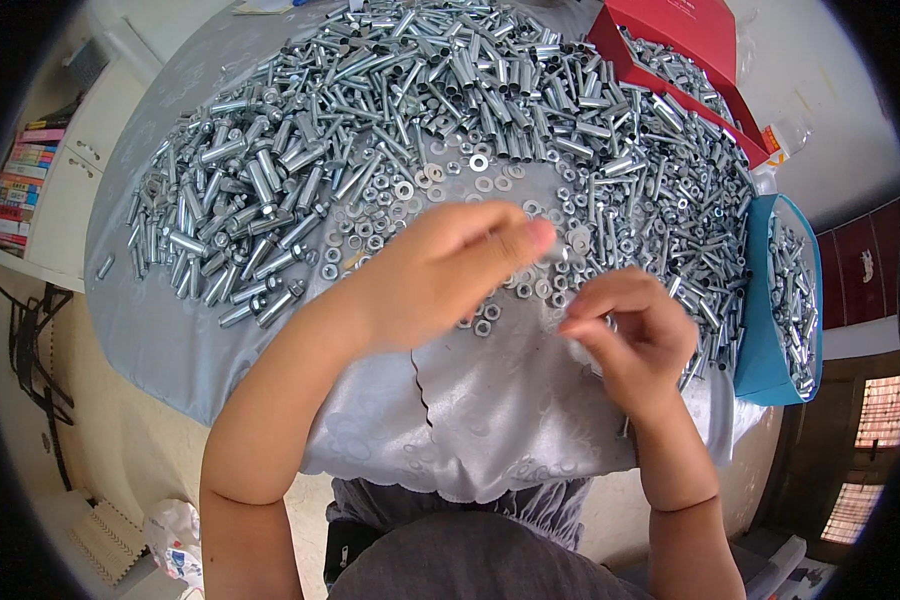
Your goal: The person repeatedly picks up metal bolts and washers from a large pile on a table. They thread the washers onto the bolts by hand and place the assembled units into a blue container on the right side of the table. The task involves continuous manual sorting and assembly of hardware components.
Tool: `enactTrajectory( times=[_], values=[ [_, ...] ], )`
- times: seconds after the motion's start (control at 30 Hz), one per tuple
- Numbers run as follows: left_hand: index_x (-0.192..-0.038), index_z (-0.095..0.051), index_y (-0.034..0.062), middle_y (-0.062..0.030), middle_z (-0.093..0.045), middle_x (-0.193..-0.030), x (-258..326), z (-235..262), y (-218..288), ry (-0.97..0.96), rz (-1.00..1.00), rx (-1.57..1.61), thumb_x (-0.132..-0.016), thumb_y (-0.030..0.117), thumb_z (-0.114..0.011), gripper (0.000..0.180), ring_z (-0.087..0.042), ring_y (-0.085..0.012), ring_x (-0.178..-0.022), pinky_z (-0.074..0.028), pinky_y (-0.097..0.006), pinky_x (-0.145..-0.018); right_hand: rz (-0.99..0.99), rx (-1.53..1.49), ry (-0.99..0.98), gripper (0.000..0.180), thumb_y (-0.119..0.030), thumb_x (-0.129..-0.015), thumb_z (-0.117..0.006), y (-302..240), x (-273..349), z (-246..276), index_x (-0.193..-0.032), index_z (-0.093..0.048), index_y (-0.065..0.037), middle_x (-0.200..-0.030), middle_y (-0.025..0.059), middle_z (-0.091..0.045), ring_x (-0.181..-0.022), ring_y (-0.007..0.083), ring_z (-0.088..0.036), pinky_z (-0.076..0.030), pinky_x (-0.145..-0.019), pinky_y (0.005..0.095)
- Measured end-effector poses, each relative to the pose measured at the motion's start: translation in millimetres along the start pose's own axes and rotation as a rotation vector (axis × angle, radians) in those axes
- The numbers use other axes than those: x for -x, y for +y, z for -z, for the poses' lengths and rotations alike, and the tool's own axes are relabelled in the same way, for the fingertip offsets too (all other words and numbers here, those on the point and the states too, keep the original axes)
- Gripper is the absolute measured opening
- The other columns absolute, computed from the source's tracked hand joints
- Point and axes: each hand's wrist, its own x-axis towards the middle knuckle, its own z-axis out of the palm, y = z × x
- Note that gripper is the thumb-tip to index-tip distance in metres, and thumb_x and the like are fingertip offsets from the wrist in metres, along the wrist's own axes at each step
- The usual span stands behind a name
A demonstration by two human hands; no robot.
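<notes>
My left hand (460, 260) reaches across the middle of the table, its thumb and fingers closed and smeared by motion. A short, shiny expansion bolt (564, 252) seems to stick out past its thumb, blurred at the end. To the right and slightly nearer, my right hand (638, 335) is curled in a pinch; what lies between its fingertips is too small to tell. Beneath and around both hands are loose hex nuts (483, 327) and flat washers (479, 162). The two hands are apart.
Assembled expansion bolts (260, 178) pile up at the left. Metal sleeves (500, 100) heap at the back, thin bolts (685, 235) at the right. A red box (610, 45) and a blue box (757, 310) hold more parts. A pale cloth (370, 425) covers the table.
</notes>
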Motion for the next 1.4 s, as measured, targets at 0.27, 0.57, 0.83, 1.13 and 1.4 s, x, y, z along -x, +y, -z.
enactTrajectory(
  times=[0.27,0.57,0.83,1.13,1.4],
  values=[
    [-0.073,-0.047,0.0034,0.0032,-0.035,-0.059,2.1,-2.4,2.2,-0.148,0.048,0.101,-0.092,0.031,-0.046,0.033,-0.033,-0.0057,-0.051,-0.037,-0.024,-0.049,-0.164,-0.261,0.077,0.017,0.003,-0.074,-0.067,-0.9,1.3,0.8,-0.086,-0.055,0.003,-0.085,0.0104,-0.060,-0.076,0.0137,-0.058,-0.048,-0.067,0.0242],
    [-0.071,-0.045,0.0043,0.0030,-0.035,-0.058,2.9,-1.2,5.0,-0.194,0.063,0.067,-0.092,0.030,-0.046,0.033,-0.034,-0.0067,-0.051,-0.037,-0.024,-0.049,-0.319,-0.389,0.054,0.021,0.002,-0.074,-0.068,-1.9,0.4,4.2,-0.090,-0.053,0.002,-0.085,0.0069,-0.058,-0.078,0.0114,-0.058,-0.048,-0.070,0.0224],
    [-0.070,-0.044,0.0063,0.0036,-0.033,-0.059,2.5,-0.6,4.2,-0.287,0.119,0.194,-0.092,0.033,-0.046,0.035,-0.033,-0.0063,-0.051,-0.038,-0.024,-0.049,-0.118,-0.336,0.087,0.020,-0.001,-0.072,-0.071,8.3,-0.5,2.3,-0.083,-0.054,0.000,-0.083,0.0056,-0.056,-0.072,0.0104,-0.053,-0.042,-0.064,0.0221],
    [-0.069,-0.042,0.0076,0.0042,-0.031,-0.059,-1.3,-7.0,-0.4,-0.242,0.066,0.204,-0.092,0.036,-0.045,0.037,-0.029,-0.0060,-0.048,-0.039,-0.025,-0.049,-0.043,0.069,0.129,0.017,-0.004,-0.073,-0.070,-1.2,1.6,1.0,-0.086,-0.060,0.000,-0.085,0.0080,-0.061,-0.071,0.0120,-0.055,-0.044,-0.063,0.0227],
    [-0.064,-0.038,0.0096,0.0042,-0.030,-0.055,1.2,0.2,4.5,-0.032,-0.071,0.326,-0.091,0.038,-0.045,0.040,-0.030,-0.0062,-0.046,-0.040,-0.026,-0.048,0.004,0.207,0.060,0.023,-0.002,-0.071,-0.069,-11.7,-14.7,0.5,-0.093,-0.063,-0.001,-0.089,0.0082,-0.057,-0.073,0.0135,-0.056,-0.045,-0.064,0.0234]
  ],
)
